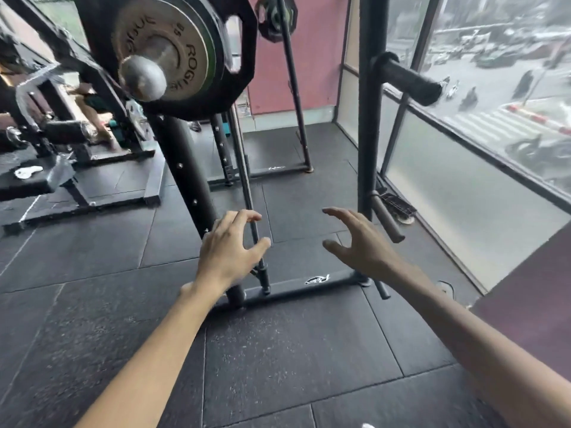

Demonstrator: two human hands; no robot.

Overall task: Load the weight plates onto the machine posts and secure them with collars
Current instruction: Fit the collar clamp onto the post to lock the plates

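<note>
Dark rubber floor tiles (278, 350) over the whole lower frame, 3 through 9 o'clock

Frosted glass window wall (463, 186) at 2 to 3 o'clock, street visible above it

Machine frame: black upright (369, 118) at 1 o'clock, slanted drilled column (182, 180) from 11 o'clock down toward centre, base bar (293, 288) at 6 o'clock near centre, joining the two

Large black weight plate (244, 57) at 11 o'clock, seated on the machine's sleeve; smaller grey ROGUE plate (191, 41) flat against its near face, sleeve end (142, 78) projecting in front of both

Two bare posts on the upright: upper post (408, 83) at 2 o'clock, lower post (387, 222) at 3 o'clock close to centre, both angled toward the window side

Left hand (225, 251) at 8 o'clock close to centre, fingers spread wide and loosely curved, holding nothing; thin rod (247, 186) passing behind the fingers, contact not discernible

Right hand (364, 245) at 4 o'clock close to centre, palm turned toward the other hand, fingers spread wide, holding nothing, near the lower post but apart from it
</note>
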